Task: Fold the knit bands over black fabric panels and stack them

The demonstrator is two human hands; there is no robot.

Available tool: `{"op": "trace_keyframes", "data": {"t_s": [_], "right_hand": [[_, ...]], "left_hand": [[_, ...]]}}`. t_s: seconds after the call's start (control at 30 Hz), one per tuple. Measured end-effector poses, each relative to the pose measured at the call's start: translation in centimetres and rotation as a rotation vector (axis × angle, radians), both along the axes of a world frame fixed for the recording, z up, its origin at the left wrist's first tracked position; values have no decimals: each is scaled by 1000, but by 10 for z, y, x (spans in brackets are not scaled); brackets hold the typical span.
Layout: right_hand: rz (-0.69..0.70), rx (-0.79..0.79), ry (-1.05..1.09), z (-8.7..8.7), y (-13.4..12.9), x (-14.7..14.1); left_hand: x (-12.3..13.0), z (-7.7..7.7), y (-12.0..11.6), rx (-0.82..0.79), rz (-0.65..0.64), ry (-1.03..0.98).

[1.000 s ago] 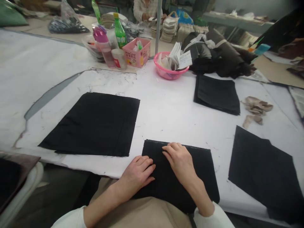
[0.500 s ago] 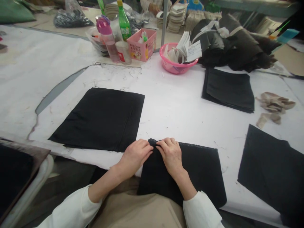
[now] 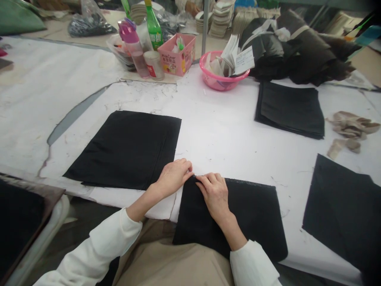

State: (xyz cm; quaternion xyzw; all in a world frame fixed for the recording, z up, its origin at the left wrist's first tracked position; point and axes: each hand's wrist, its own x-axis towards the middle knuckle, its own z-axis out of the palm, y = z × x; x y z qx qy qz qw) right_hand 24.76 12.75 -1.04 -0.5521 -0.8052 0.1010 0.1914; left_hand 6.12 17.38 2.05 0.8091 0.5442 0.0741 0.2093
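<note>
A black fabric piece (image 3: 250,214) lies at the table's front edge, partly over my lap. At its upper left corner my left hand (image 3: 176,174) pinches the edge, fingers closed and curled. Right beside it, my right hand (image 3: 212,194) rests on the fabric with thumb and fingertips pressed together on the same top edge. The bit of cloth between the fingertips is small and mostly covered. To the left lies a larger black fabric stack (image 3: 127,147), close to my left hand but under its far side.
Farther back stand a pink basin (image 3: 224,75) with papers, a pink box (image 3: 177,55), a bottle (image 3: 153,28) and a cup (image 3: 154,65). On the right are a black stack (image 3: 290,109), beige strips (image 3: 351,127) and more black fabric (image 3: 342,210).
My left hand has moved up and slightly right at the fabric's corner, its forearm now more extended. The bunched cloth between my hands looks smaller. My right hand has barely moved.
</note>
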Motion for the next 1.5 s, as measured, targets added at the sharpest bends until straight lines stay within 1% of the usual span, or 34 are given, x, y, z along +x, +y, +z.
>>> {"op": "trace_keyframes", "data": {"t_s": [0.17, 0.3, 0.53, 0.7, 0.93, 1.13, 1.5], "right_hand": [[-5, -23, 28, 0, 0, 1], [-7, -35, 43, -1, -1, 1], [-12, -53, 41, -2, -1, 2], [-13, -42, 40, -1, 0, 2], [-16, -35, 46, -2, 0, 2], [-17, -57, 96, -3, 0, 3], [21, -68, 119, -1, 0, 5]], "left_hand": [[3, 0, 6, -23, 28, 28], [0, 0, 9, -66, 35, -9], [3, 1, 9, -83, 58, 11], [1, 0, 11, -105, 66, -11], [4, 5, 14, -124, 69, 41], [9, 10, 15, -115, 55, 94], [9, 7, 15, -109, 57, 100]]}}
